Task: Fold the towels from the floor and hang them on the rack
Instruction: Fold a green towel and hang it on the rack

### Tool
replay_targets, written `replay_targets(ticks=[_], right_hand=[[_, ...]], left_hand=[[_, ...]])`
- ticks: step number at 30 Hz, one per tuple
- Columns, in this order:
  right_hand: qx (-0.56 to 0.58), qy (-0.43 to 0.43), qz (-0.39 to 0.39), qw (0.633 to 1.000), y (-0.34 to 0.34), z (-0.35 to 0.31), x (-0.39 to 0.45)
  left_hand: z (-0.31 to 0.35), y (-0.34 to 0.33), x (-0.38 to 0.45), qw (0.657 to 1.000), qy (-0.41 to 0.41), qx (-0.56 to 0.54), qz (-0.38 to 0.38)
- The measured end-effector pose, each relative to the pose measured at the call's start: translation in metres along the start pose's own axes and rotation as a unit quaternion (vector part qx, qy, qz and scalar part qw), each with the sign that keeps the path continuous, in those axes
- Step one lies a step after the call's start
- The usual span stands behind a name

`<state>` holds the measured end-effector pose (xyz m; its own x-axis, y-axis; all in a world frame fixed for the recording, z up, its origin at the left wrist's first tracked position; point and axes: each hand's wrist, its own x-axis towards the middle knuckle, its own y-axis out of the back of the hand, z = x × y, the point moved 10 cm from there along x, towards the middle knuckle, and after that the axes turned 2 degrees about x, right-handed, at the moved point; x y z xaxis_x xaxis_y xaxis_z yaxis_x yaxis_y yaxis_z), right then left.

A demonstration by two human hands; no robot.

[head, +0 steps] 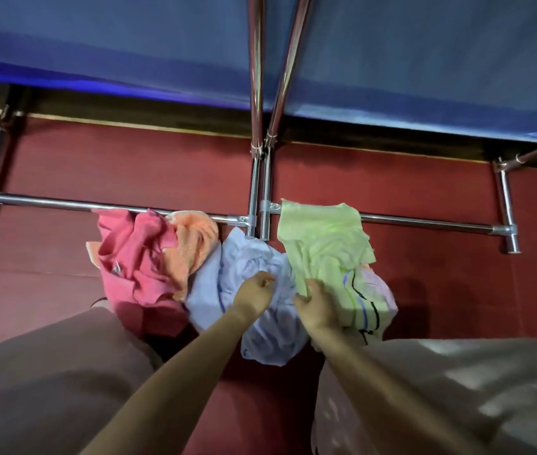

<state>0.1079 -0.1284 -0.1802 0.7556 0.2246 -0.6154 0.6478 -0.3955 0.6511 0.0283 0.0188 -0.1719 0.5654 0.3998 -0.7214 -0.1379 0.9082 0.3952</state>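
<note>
A heap of towels lies on the red floor against the base of a steel rack [63,202]. From left to right there is a pink towel [135,257], an orange towel [191,247], a pale blue towel [260,336] and a light green towel [322,244], with a striped pale towel [368,307] under the green one. My left hand [254,295] has its fingers curled into the blue towel's folds. My right hand [316,303] grips the lower edge of the green towel.
The rack's upright poles [257,77] rise in the middle, and its foot bars [506,205] run left and right along the floor. A blue wall stands behind. My knees in brownish cloth fill the lower corners.
</note>
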Motion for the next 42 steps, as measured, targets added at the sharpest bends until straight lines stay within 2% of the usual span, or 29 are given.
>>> replay_targets(ticks=[4, 6, 8, 10, 12, 16, 19, 23, 30, 36, 42], right_hand=[[-0.119, 0.039, -0.02, 0.992, -0.012, -0.006, 0.013], [-0.076, 0.05, 0.008, 0.996, -0.009, -0.013, 0.016], [0.032, 0.05, 0.026, 0.998, 0.0, -0.024, 0.014], [0.116, 0.044, 0.015, 0.992, 0.005, -0.041, 0.011], [0.154, 0.049, 0.003, 0.987, 0.015, -0.06, 0.007], [0.144, 0.102, -0.026, 0.984, 0.046, -0.091, -0.011], [0.08, 0.135, -0.025, 0.987, 0.077, -0.089, -0.031], [0.072, 0.148, 0.012, 0.986, 0.112, -0.084, -0.063], [0.088, 0.292, -0.004, 0.952, 0.14, -0.152, -0.144], [0.068, 0.371, 0.025, 0.926, 0.189, -0.182, -0.198], [0.076, 0.434, 0.015, 0.898, 0.212, -0.212, -0.258]], left_hand=[[0.002, -0.01, 0.014, 0.999, -0.021, 0.022, -0.017], [0.007, -0.006, 0.016, 1.0, -0.025, 0.01, -0.01], [0.017, -0.001, 0.014, 0.999, -0.038, -0.003, -0.013], [0.024, 0.008, 0.013, 0.998, -0.046, -0.039, -0.007], [0.031, 0.022, 0.008, 0.995, -0.046, -0.088, 0.013], [0.061, 0.049, -0.016, 0.986, -0.093, -0.134, 0.029], [0.086, 0.065, -0.041, 0.983, -0.135, -0.12, 0.017], [0.11, 0.071, -0.08, 0.982, -0.173, -0.076, -0.009], [0.138, 0.064, -0.152, 0.964, -0.262, -0.019, -0.026], [0.134, 0.105, -0.212, 0.951, -0.29, -0.054, 0.089], [0.141, 0.158, -0.285, 0.907, -0.353, -0.119, 0.197]])
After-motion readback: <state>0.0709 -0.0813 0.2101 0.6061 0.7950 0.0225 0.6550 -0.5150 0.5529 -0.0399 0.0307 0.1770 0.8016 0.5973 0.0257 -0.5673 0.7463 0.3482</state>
